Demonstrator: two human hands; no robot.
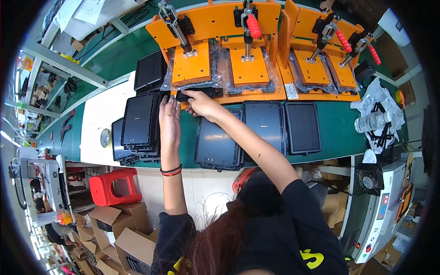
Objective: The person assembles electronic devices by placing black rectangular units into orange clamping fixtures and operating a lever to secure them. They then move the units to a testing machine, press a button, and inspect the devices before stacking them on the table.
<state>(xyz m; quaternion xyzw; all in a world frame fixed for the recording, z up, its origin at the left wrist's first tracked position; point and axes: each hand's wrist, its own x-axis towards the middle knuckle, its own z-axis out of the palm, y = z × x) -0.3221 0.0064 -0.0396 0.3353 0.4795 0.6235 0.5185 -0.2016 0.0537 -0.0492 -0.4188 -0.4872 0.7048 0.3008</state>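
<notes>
Gripping flat black panel [196, 94], glossy, bagged

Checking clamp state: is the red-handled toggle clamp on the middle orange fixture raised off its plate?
No: the red-handled toggle clamp presses its foot down on the orange plate.

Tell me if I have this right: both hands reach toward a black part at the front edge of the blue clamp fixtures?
Not quite: the clamp fixtures are orange, not blue. The head view shows the right hand on the black part and the left hand beside it.
</notes>
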